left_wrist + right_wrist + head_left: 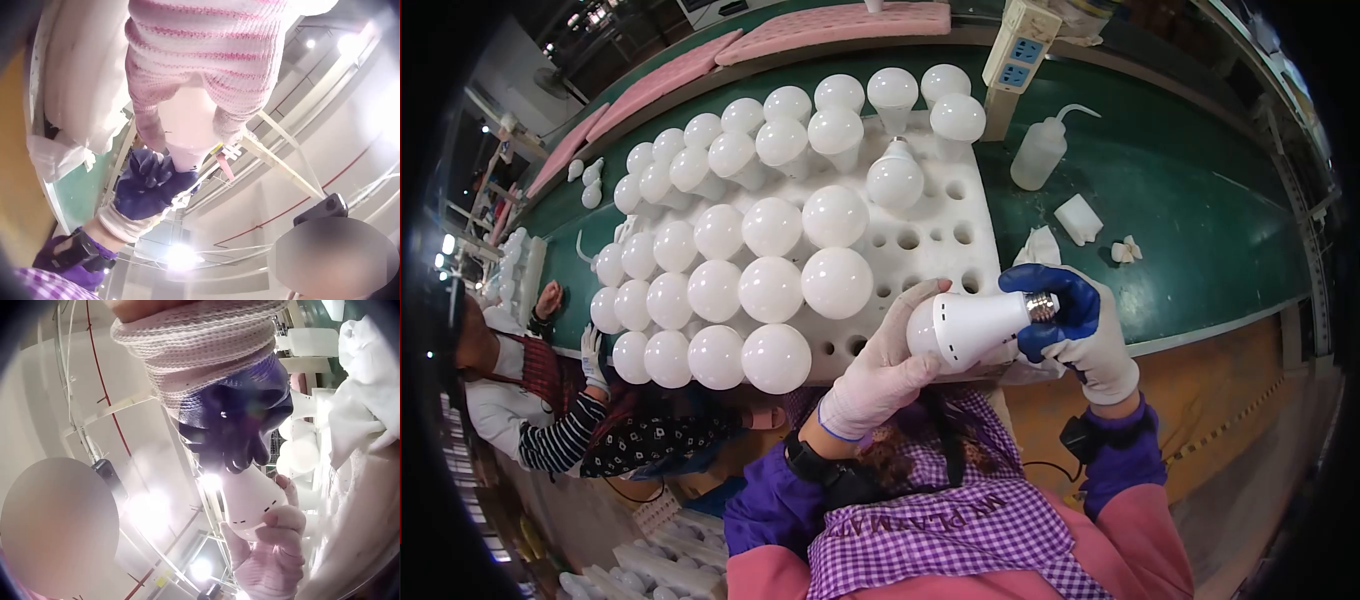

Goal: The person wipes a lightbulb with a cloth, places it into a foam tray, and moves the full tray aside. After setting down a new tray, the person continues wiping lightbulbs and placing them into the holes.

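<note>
A white light bulb [975,328] lies sideways between my two hands, over the front edge of the foam tray. My left hand [882,372], in a pale pink-and-white knit glove, grips its round dome end, fingers and thumb on opposite sides. At the other end, the blue-coated glove of my right hand [1072,325] holds the bulb near its metal screw base [1042,306]. Small dark slots ring the bulb's housing [250,499] in the right wrist view. From the left wrist, the dome [187,115] shows between my left fingers and thumb.
A white foam tray [920,262] bears rows of bulbs [770,226], mostly dome up; one bulb [895,180] has its screw base up. To the right are a squeeze bottle [1038,155], a white block [1079,219] and a socket post [1020,60]. Another person [540,400] sits left.
</note>
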`<control>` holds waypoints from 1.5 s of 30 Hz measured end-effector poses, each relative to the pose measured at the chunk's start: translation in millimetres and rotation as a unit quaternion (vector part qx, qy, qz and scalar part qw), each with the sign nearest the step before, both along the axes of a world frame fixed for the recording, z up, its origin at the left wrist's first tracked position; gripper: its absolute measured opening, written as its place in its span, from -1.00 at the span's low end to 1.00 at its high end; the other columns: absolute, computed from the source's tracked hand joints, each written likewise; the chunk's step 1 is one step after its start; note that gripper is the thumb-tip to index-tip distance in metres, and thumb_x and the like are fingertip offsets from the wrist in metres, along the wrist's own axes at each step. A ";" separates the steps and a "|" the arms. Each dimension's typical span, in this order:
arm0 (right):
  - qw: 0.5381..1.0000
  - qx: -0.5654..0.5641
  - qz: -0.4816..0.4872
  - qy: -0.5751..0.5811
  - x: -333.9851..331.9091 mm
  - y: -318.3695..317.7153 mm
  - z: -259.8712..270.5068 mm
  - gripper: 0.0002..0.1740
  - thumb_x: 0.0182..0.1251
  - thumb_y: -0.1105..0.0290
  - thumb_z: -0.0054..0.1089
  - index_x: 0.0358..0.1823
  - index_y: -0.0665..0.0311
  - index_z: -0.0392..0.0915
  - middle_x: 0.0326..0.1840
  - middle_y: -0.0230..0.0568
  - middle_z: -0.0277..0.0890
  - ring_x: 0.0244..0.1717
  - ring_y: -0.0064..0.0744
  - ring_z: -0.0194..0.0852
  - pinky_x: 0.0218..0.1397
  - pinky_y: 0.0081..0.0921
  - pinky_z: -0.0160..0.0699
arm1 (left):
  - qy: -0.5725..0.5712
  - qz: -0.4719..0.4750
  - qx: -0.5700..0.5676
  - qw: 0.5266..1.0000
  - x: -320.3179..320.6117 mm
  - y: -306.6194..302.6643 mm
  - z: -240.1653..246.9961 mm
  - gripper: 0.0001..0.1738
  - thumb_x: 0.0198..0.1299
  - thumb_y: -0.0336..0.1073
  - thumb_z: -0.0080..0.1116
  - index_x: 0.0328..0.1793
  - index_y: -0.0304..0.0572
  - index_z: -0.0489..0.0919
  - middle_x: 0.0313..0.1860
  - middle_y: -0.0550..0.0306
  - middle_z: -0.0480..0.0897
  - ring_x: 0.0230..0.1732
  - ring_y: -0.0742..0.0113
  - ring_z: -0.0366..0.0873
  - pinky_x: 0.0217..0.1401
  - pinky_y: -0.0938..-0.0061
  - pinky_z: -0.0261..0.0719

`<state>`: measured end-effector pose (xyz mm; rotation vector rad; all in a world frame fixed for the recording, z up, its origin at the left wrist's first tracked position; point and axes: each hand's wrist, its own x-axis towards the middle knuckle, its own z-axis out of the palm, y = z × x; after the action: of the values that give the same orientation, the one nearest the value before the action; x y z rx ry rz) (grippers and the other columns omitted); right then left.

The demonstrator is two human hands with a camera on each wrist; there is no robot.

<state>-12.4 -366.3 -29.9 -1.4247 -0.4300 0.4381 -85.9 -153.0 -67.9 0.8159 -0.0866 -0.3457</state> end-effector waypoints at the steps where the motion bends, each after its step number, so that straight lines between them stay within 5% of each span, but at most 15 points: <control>1: 1.000 0.000 -0.003 0.003 0.2 1.2 0.4 -0.45 -0.06 0.56 0.46 0.05 0.40 0.53 0.03 -0.19 0.55 0.03 -0.45 0.50 0.17 -0.49 0.48 | -0.033 0.021 0.037 0.999 0.6 0.5 -3.9 -0.01 0.10 -0.01 0.32 0.49 -0.23 -0.02 0.33 -0.05 0.23 0.34 0.17 0.27 0.28 0.34 0.37; 6: 0.998 -0.009 -0.017 0.059 -2.9 3.2 0.5 -0.48 -0.03 0.59 0.39 0.06 0.40 0.52 -0.03 -0.25 0.55 -0.13 -0.55 0.52 -0.03 -0.62 0.54 | -0.095 0.059 0.119 0.987 1.3 1.9 -1.6 0.00 0.06 -0.14 0.38 0.49 -0.22 -0.01 0.34 -0.03 0.22 0.41 0.19 0.13 0.44 0.33 0.13; 15: 0.996 -0.044 -0.046 0.061 -15.6 7.0 11.9 -0.55 0.02 0.58 0.32 0.03 0.39 0.53 -0.22 -0.35 0.51 -0.39 -0.69 0.37 -0.32 -0.74 0.42 | -0.093 0.088 0.241 0.962 5.5 -3.1 -6.9 -0.10 0.00 -0.25 0.39 0.42 -0.20 0.13 0.20 0.05 0.37 0.19 0.32 0.39 0.18 0.44 0.47; 17: 0.994 -0.083 -0.065 0.029 -14.5 1.9 12.8 -0.55 -0.03 0.57 0.31 -0.01 0.41 0.54 -0.25 -0.36 0.50 -0.41 -0.67 0.36 -0.32 -0.71 0.42 | 0.066 0.018 0.129 0.989 7.3 -5.5 3.1 -0.18 0.06 -0.29 0.32 0.42 -0.21 0.16 0.13 0.07 0.41 0.02 0.38 0.49 -0.04 0.53 0.56; 20: 0.968 -0.186 -0.162 -0.032 16.4 -41.8 22.0 -0.65 -0.01 0.55 0.30 -0.11 0.42 0.57 -0.33 -0.34 0.51 -0.42 -0.70 0.38 -0.37 -0.72 0.41 | -0.094 0.075 0.415 0.902 -3.2 -4.5 31.6 -0.29 0.10 -0.38 0.24 0.39 -0.25 0.23 0.06 0.02 0.49 -0.21 0.45 0.54 -0.21 0.57 0.54; 24: 0.909 -0.253 -0.313 -0.107 101.0 -99.6 -4.7 -0.66 0.11 0.53 0.23 -0.03 0.42 0.55 -0.28 -0.34 0.54 -0.38 -0.68 0.44 -0.32 -0.68 0.47 | -0.207 0.177 0.556 0.786 -8.9 17.7 48.6 -0.42 -0.05 -0.44 0.34 0.18 -0.23 0.48 -0.01 0.06 0.56 -0.20 0.34 0.57 -0.17 0.48 0.55; 26: 0.890 -0.155 -0.362 -0.229 134.8 -102.6 -17.3 -0.58 0.21 0.56 0.16 0.14 0.38 0.47 -0.20 -0.25 0.58 -0.37 -0.63 0.50 -0.30 -0.71 0.49 | -0.330 0.300 0.699 0.559 -4.9 29.0 53.5 -0.40 -0.13 -0.42 0.39 0.14 -0.23 0.49 -0.01 0.06 0.56 -0.16 0.19 0.56 -0.13 0.41 0.55; 32: 0.963 -0.117 -0.216 -0.115 88.5 -39.5 -11.5 -0.55 0.23 0.62 0.08 0.19 0.45 0.40 -0.05 -0.20 0.56 -0.24 -0.55 0.55 -0.18 -0.64 0.53 | -0.202 0.159 0.853 0.454 1.0 44.2 63.2 -0.27 -0.21 -0.29 0.39 0.22 0.04 0.43 0.16 0.02 0.40 0.19 -0.06 0.30 0.13 0.17 0.42; 34: 0.983 -0.103 -0.134 -0.068 56.5 -7.7 -13.1 -0.52 0.19 0.64 0.08 0.19 0.45 0.39 -0.07 -0.21 0.56 -0.20 -0.54 0.55 -0.17 -0.62 0.55 | -0.250 0.094 0.904 0.334 7.9 45.4 57.2 -0.33 -0.18 -0.30 0.36 0.18 0.02 0.44 0.14 0.03 0.41 0.10 -0.01 0.38 0.07 0.14 0.45; 38: 0.994 -0.012 0.025 0.102 14.2 32.3 -15.3 -0.56 0.30 0.53 -0.01 0.23 0.41 0.34 -0.26 -0.14 0.57 -0.39 -0.55 0.54 -0.31 -0.67 0.53 | -0.248 0.017 0.915 0.318 18.5 48.4 68.8 -0.37 -0.14 -0.30 0.32 0.17 0.03 0.43 0.13 0.03 0.42 0.01 0.05 0.44 0.00 0.14 0.47; 40: 0.990 0.015 0.068 0.125 7.9 39.5 -21.7 -0.55 0.35 0.41 0.07 0.23 0.41 0.34 -0.30 -0.15 0.56 -0.43 -0.54 0.54 -0.31 -0.66 0.53 | -0.232 0.072 0.855 0.457 11.5 48.3 85.8 -0.30 -0.14 -0.34 0.33 0.24 -0.03 0.39 0.07 0.01 0.41 0.00 0.04 0.48 -0.03 0.23 0.54; 41: 0.989 0.017 0.065 0.128 4.0 43.9 -21.1 -0.55 0.35 0.41 0.07 0.23 0.41 0.34 -0.30 -0.15 0.56 -0.43 -0.54 0.54 -0.31 -0.66 0.53 | -0.233 0.068 0.856 0.457 8.1 46.9 83.2 -0.30 -0.14 -0.34 0.33 0.24 -0.03 0.39 0.07 0.01 0.41 0.00 0.04 0.48 -0.03 0.23 0.54; 43: 0.977 0.075 0.097 0.173 -1.9 50.6 -15.6 -0.47 0.34 0.27 0.17 0.25 0.40 0.33 -0.32 -0.19 0.55 -0.46 -0.55 0.53 -0.37 -0.67 0.53 | -0.269 0.232 0.690 0.631 -1.7 42.8 72.2 -0.23 -0.19 -0.35 0.42 0.25 -0.13 0.35 0.10 0.00 0.41 0.09 0.06 0.47 0.08 0.27 0.52; 44: 0.977 0.075 0.097 0.173 -2.9 50.3 -12.3 -0.47 0.34 0.27 0.17 0.25 0.40 0.33 -0.32 -0.19 0.55 -0.46 -0.55 0.53 -0.37 -0.67 0.53 | -0.268 0.232 0.690 0.631 -4.3 38.2 57.9 -0.23 -0.19 -0.35 0.42 0.25 -0.13 0.35 0.10 0.00 0.41 0.09 0.06 0.47 0.08 0.27 0.52; 45: 0.984 0.071 0.072 0.148 -4.0 49.8 -8.9 -0.45 0.32 0.24 0.20 0.24 0.39 0.34 -0.34 -0.21 0.54 -0.47 -0.57 0.52 -0.41 -0.67 0.52 | -0.234 0.266 0.582 0.732 -4.9 30.6 37.3 -0.20 -0.19 -0.34 0.44 0.26 -0.18 0.33 0.11 -0.01 0.40 0.14 0.10 0.45 0.13 0.30 0.50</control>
<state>-16.3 -316.5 -38.9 -1.1718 -0.3155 0.7118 -90.8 -122.3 -30.7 2.1224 -0.0983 0.4562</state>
